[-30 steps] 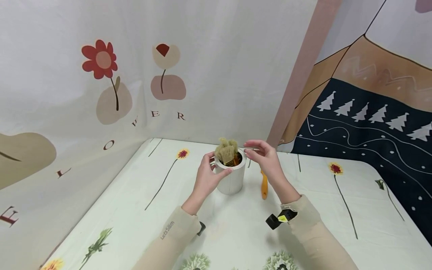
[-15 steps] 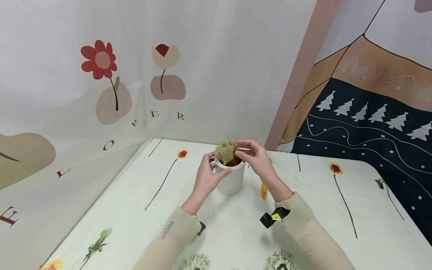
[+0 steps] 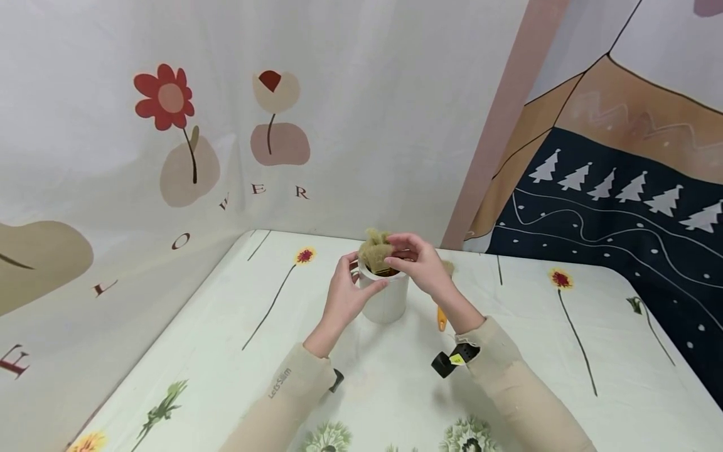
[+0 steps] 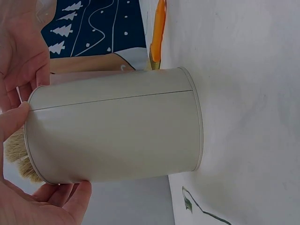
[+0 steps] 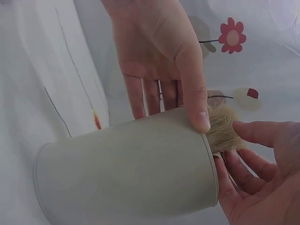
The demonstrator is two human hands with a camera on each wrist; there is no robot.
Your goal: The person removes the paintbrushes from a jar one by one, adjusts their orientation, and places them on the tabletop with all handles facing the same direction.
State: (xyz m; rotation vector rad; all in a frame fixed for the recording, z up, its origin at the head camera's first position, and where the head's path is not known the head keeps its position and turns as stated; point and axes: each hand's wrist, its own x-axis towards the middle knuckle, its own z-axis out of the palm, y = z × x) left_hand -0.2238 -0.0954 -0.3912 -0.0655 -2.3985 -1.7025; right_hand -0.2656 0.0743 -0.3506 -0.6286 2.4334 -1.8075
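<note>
A white cylindrical container (image 3: pixel 385 302) stands upright on the table in the head view. Brushes with tan bristles (image 3: pixel 374 253) stick up out of its mouth, handles down inside. My left hand (image 3: pixel 346 296) grips the container near its top from the left, thumb at the rim, fingers round the side. From the right, my right hand (image 3: pixel 425 266) reaches over the rim; in the right wrist view its thumb and fingers close around a brush's bristles (image 5: pixel 224 127). The left wrist view shows the container's seamed wall (image 4: pixel 112 131) between thumb and fingers.
An orange-handled brush (image 3: pixel 442 319) lies on the table right of the container, partly behind my right forearm. The table (image 3: pixel 282 376) wears a white flower-printed cloth. Printed fabric walls (image 3: pixel 361 138) rise right behind it.
My right hand has moved left from beside the container's rim onto the bristles. The left hand keeps its grip, and the container stays in place.
</note>
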